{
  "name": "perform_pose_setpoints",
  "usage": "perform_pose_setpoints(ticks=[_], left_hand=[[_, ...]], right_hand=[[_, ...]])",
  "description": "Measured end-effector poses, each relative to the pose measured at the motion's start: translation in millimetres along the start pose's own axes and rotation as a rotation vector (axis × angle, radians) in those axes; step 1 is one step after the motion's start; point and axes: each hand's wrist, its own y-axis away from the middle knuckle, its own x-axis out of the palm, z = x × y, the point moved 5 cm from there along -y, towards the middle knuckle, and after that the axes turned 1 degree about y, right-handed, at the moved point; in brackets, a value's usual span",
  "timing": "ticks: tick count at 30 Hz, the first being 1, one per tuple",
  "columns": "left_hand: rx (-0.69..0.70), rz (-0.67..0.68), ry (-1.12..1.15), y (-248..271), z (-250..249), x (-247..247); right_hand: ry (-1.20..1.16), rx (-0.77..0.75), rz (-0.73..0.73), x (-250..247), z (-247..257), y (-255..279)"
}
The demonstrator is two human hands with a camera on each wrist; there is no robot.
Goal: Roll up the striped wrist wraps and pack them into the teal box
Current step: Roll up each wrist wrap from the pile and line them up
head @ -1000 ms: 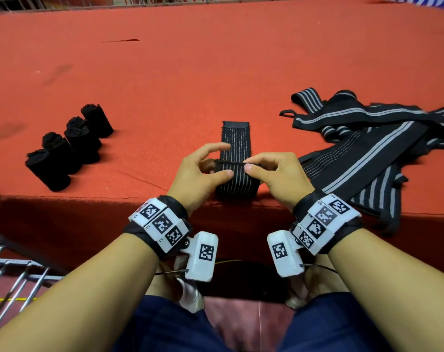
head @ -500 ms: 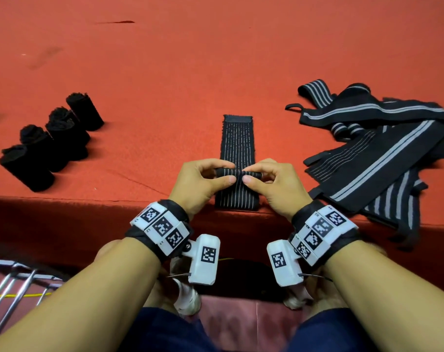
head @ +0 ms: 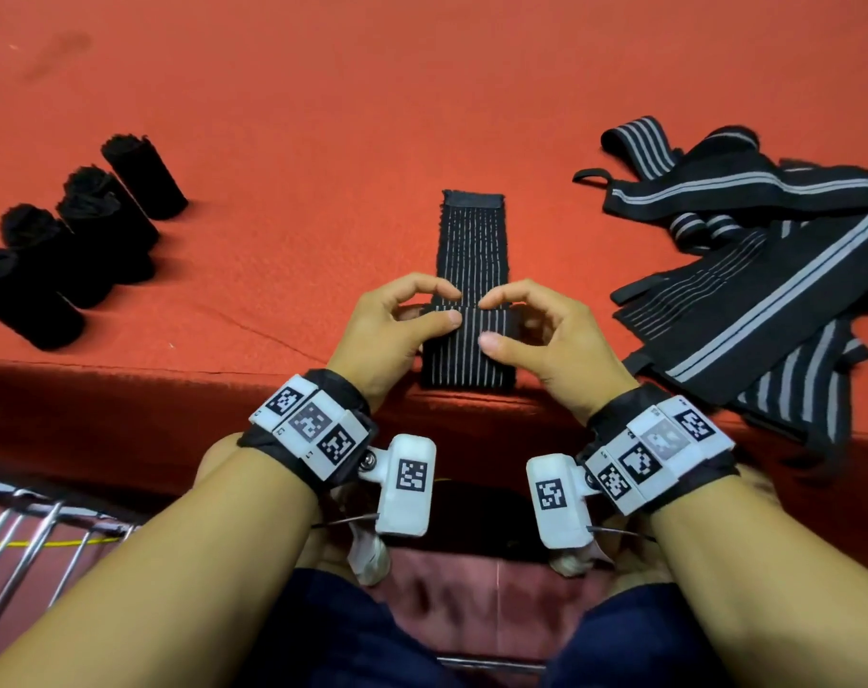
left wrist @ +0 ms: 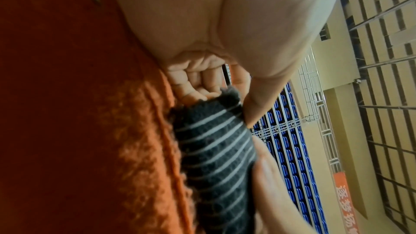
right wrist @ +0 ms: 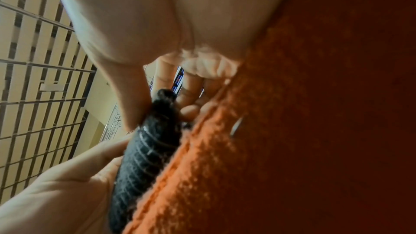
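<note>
Your left hand (head: 390, 322) and right hand (head: 546, 335) both pinch the small rolled part of the black wrist wrap with thin grey stripes (head: 471, 250), thumbs on the near side and forefingers over the top. The wrap lies flat along the orange-red carpeted table (head: 422, 91), its near end at the table's edge. Four rolled black wraps (head: 69, 240) lie in a row at your far left. A loose pile of striped black wraps (head: 750, 270) lies to your right.
</note>
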Motion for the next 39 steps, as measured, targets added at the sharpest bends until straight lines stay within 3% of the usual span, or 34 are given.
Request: perform_pose_setpoints(ticks=[8,14,25,32,39], left_hand=[[0.013,0.089,0.021,3.2,-0.8,-3.0],[0.089,0.059,-0.125,5.5,-1.7,2.6],[0.039,0.039,-0.113,-0.5,-0.9,2.0],[0.079,0.106,-0.182,4.8,-1.1,0.7],[0.062,0.073,-0.153,4.5,2.1,3.0]], right_hand=[[0.037,0.043,-0.081,1.2,-2.2,2.9],[0.036,0.038,-0.100,-0.3,-2.0,2.2],[0.055,-0.057,0.012,1.7,0.7,5.8],[0.043,-0.006,-0.113,-5.0,-14.1,3.1],[0.114,-0.028,-0.081,-4.6,-14.6,1.4]])
